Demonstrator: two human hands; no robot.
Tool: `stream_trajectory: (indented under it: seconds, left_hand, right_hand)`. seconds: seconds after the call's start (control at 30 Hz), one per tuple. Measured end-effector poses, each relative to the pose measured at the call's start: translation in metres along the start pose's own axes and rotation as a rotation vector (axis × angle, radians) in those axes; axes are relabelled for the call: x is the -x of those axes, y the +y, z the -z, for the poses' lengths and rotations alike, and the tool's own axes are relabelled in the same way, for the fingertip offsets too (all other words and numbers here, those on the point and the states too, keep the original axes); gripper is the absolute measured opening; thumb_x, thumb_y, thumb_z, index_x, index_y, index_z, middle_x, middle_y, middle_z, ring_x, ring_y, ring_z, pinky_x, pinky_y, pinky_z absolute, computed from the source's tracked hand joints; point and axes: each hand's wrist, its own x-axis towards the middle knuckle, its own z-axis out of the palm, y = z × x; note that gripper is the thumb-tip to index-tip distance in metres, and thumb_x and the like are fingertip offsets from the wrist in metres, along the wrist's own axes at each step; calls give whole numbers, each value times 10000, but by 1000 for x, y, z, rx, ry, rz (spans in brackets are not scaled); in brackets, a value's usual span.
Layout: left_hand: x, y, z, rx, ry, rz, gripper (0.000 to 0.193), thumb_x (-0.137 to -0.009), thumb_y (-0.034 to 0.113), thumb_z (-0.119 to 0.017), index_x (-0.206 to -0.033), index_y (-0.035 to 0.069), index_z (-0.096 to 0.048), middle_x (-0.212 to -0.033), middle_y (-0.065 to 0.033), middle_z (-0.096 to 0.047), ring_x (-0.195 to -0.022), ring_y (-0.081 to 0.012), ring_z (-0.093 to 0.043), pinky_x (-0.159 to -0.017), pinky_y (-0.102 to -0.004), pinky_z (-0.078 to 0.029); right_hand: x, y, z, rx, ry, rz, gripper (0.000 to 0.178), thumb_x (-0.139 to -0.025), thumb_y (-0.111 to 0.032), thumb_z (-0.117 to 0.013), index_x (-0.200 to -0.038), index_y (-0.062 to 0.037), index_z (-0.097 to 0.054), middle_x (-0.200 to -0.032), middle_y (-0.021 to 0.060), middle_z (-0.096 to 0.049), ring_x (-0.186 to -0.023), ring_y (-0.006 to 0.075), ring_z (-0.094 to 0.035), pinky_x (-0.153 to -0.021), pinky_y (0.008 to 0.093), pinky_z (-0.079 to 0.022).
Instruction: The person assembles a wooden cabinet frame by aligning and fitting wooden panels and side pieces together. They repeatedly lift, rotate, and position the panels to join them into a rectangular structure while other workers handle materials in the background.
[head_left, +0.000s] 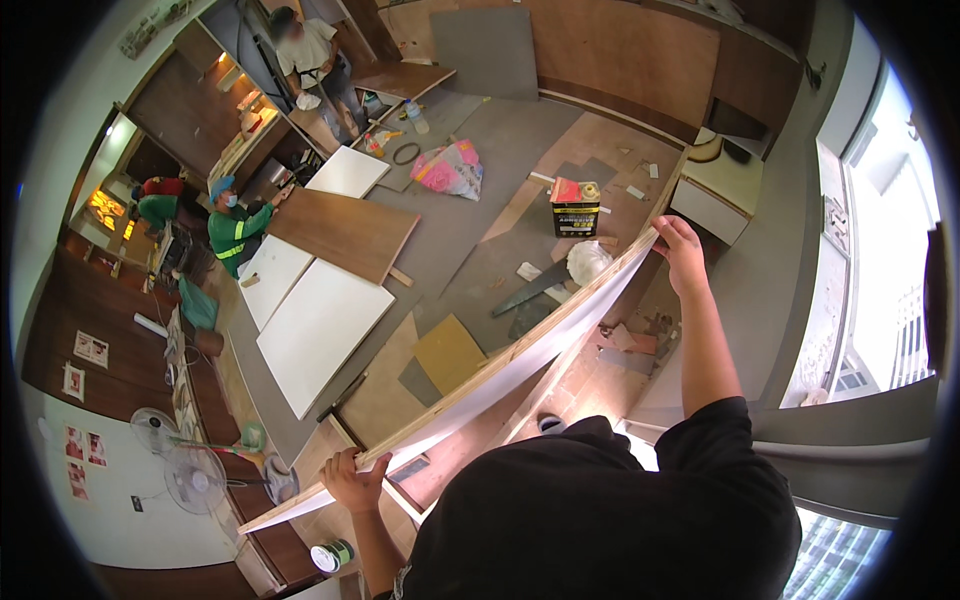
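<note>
— Right, where is the laminate-faced plywood panel [520, 345]?
— Held on edge: left hand [352, 478] and right hand [680, 250] each clamp its upper edge.
— Around it?
— White boards [318, 330], a yellow-black can [575, 212] and a kneeling worker [236, 228] lie beyond.

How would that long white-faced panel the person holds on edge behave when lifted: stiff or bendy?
The panel looks fairly stiff, though the lens curves edges. It probably feels awkward and heavy: both hands, left and right, grip it far apart. Its thin edge suggests it would tip easily if released.
</note>
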Motion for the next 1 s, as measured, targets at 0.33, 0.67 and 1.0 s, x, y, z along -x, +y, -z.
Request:
stream_trajectory:
  seconds: [0.33,0.67,1.0]
  left_hand:
    - [-7,4,6,73,27,3,577,-589,629,-896,-833,138,-717,-788,-27,-677,-783,-266,-650,-812,-426,-447]
    - [-4,7,15,26,32,43,601,-586,677,-874,-814,144,-717,-780,-4,-667,-758,-243,-639,-780,-394,-451]
    - [-7,7,14,33,44,32,595,-598,684,-866,-802,147,-710,-765,-8,-654,-742,-248,-630,-770,-390,-447]
  right_hand:
    - [5,85,19,-272,112,-187,763,-1047,-615,-499,-1525,-22,-457,-1511,84,-531,-1386,230,-493,-1166,395,-348]
    - [7,141,32,-56,41,-446,655,-1051,-631,-448,-1506,-165,-521,-1532,-4,-520,-1353,241,-488,-1116,460,-327]
    - [-1,160,37,74,129,-330,265,-1044,-210,-583,-1299,-185,-652,-1232,-45,-694,-965,98,-613,-823,314,-482]
